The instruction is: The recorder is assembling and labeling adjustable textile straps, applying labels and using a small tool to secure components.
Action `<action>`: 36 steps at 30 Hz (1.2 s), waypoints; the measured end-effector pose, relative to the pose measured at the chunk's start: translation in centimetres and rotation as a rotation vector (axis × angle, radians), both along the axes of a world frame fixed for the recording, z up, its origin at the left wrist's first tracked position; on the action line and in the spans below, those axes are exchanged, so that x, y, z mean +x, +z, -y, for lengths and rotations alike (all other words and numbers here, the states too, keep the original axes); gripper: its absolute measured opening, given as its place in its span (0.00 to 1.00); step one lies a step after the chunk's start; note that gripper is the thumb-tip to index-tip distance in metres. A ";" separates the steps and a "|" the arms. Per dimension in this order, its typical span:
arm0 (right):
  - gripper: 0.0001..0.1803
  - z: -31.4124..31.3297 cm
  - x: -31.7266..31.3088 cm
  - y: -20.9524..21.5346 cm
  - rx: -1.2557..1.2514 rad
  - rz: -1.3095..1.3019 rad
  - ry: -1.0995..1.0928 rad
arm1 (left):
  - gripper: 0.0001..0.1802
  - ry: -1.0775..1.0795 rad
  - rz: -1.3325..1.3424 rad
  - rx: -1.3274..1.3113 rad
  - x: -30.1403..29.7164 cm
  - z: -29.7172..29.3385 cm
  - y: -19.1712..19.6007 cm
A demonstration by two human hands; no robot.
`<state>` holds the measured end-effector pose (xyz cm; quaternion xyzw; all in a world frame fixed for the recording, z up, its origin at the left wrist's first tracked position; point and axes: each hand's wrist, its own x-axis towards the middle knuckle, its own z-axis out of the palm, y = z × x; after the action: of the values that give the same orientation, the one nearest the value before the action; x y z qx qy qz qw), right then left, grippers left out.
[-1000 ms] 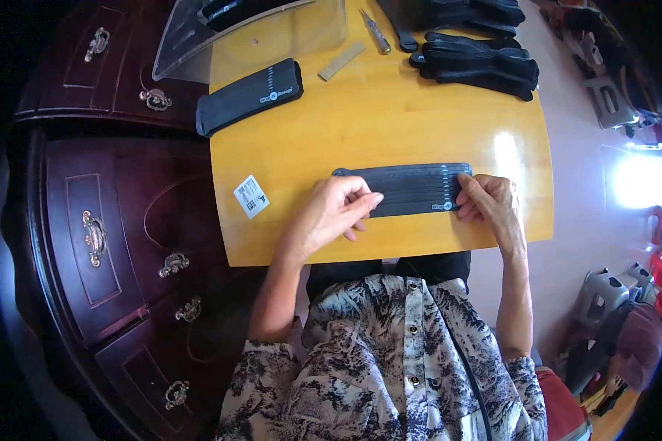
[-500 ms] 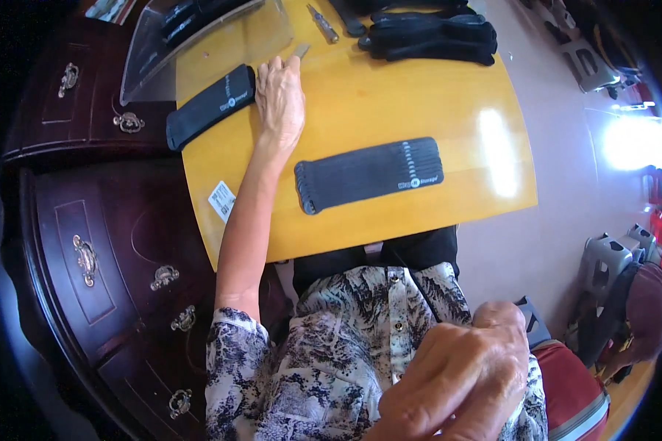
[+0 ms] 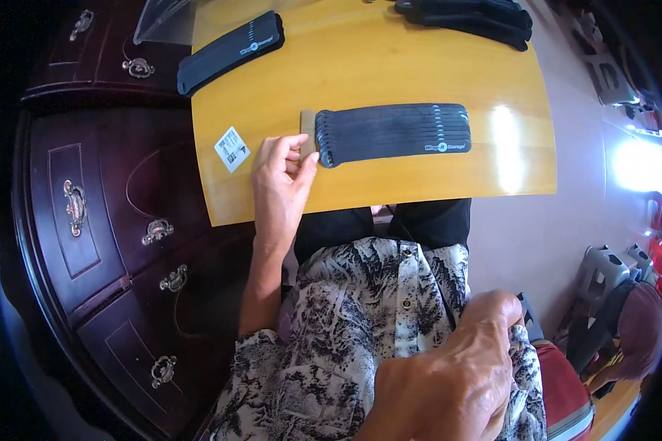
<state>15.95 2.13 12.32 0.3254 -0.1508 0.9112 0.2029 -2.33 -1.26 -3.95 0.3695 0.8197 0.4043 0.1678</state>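
A row of overlapping black straps (image 3: 390, 134) with pale printing lies on the yellow table. Against its left end stands a short flat brown strip (image 3: 308, 136), pinched between the thumb and fingers of my left hand (image 3: 283, 165). My right hand (image 3: 449, 367) is raised close to the camera, in front of my shirt. Its fingers curl under, away from view, and whatever it may hold is hidden. A second stack of black straps (image 3: 232, 53) rests at the table's far left.
A white label (image 3: 232, 149) sticks to the yellow tabletop (image 3: 390, 180) near its left edge. More black straps (image 3: 471, 18) lie at the far right, and a clear plastic bin (image 3: 165, 22) at the far left. Dark drawers (image 3: 88, 213) flank the table; another person (image 3: 632, 323) is at right.
My left hand has come nearer from the far left stack, bringing the brown strip to the middle straps' left end. My right hand stays raised. The view has shifted.
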 end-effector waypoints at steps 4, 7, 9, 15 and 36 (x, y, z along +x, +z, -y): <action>0.18 -0.3 -0.7 -0.4 0.156 -0.067 -0.036 | 0.12 -0.027 0.019 0.061 -0.1 0.0 -0.7; 0.18 -1.3 -1.6 -1.1 0.271 -0.119 -0.066 | 0.12 -0.067 -0.029 0.091 -0.5 -0.2 -1.0; 0.18 -2.5 -2.5 -1.8 0.347 -0.150 -0.085 | 0.12 -0.086 -0.032 0.137 -0.7 -0.3 -1.4; 0.18 -3.0 -2.5 -1.3 0.381 -0.113 -0.023 | 0.13 -0.080 0.043 0.155 -0.5 -0.5 -1.4; 0.14 -7.0 -1.7 -1.0 0.470 0.228 0.034 | 0.17 -0.157 -0.240 0.057 -1.3 -1.3 -0.9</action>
<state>14.21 9.08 11.34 0.2615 -0.3746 0.8852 0.0879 -3.68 0.08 -4.86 0.4827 0.7907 0.3659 0.0891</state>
